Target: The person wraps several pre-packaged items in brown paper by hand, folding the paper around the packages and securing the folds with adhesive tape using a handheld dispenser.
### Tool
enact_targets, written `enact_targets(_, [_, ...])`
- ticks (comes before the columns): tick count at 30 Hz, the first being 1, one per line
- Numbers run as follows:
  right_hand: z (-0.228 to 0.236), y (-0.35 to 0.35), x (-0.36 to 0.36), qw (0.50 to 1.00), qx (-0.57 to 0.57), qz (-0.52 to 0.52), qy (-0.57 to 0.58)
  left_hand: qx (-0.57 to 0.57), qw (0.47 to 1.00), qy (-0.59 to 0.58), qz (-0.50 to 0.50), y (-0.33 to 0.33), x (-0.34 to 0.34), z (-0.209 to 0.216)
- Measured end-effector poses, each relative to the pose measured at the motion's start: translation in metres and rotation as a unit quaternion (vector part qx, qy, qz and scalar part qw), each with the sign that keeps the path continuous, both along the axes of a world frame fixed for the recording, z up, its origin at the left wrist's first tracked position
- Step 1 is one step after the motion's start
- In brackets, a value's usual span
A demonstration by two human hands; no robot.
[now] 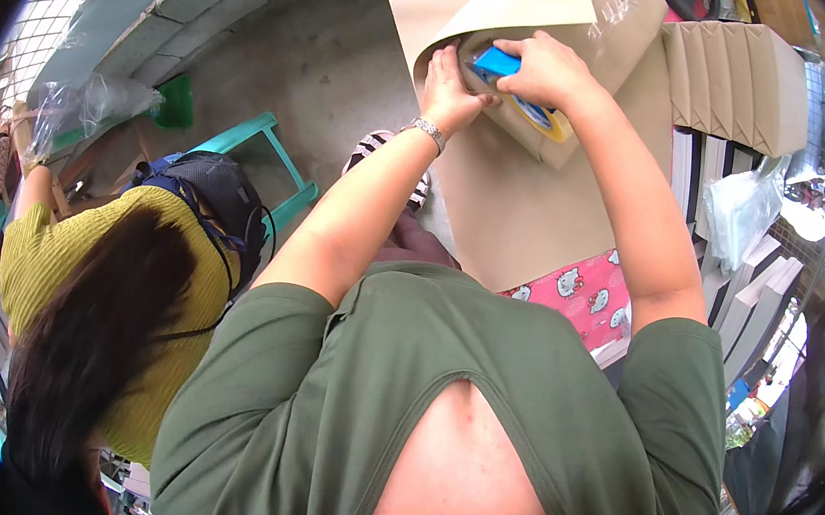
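My right hand (545, 70) grips a blue tape dispenser (497, 62) with a roll that shows yellow and blue at its lower side. It sits against the end of a bundle wrapped in brown kraft paper (545, 149). My left hand (453, 93) lies on the near left side of that bundle, fingers stretched out and thumb reaching toward the dispenser. A cream paper flap (535, 4) curves over the top of the bundle. Beneath lies a large brown paper sheet (507, 222). My fingers hide part of the dispenser, and any strip of tape cannot be made out.
Right of the sheet stands a stack of brown-wrapped bundles (732, 85), with a clear plastic bag (739, 216) below it. Pink cartoon-patterned paper (575, 290) lies near my body. At left, a person in a yellow top (158, 331) is beside a teal stool (287, 159).
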State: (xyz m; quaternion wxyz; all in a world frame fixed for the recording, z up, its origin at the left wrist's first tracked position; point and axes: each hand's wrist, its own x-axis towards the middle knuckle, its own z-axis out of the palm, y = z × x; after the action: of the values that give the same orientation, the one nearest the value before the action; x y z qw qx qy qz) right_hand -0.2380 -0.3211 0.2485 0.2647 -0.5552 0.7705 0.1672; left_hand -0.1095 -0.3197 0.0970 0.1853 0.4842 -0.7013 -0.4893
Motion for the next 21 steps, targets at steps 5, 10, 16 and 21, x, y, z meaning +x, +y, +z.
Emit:
enact_targets(5, [0.004,0.012,-0.006,1.000,0.008,0.001,-0.013,-0.003,1.000,0.012,-0.010,-0.005,0.002,0.005])
enact_targets(10, [0.014,0.037,-0.025,0.998,0.067,-0.004,-0.016,0.023,0.999,0.022,-0.009,-0.007,0.001,0.010])
enact_targets(16, [0.014,0.136,-0.063,0.996,0.079,-0.005,0.052,-0.097,0.990,-0.058,-0.088,-0.004,0.002,0.022])
enact_targets(21, [0.022,0.129,-0.049,0.984,0.156,-0.004,0.086,-0.363,0.839,-0.151,-0.376,0.038,-0.034,0.013])
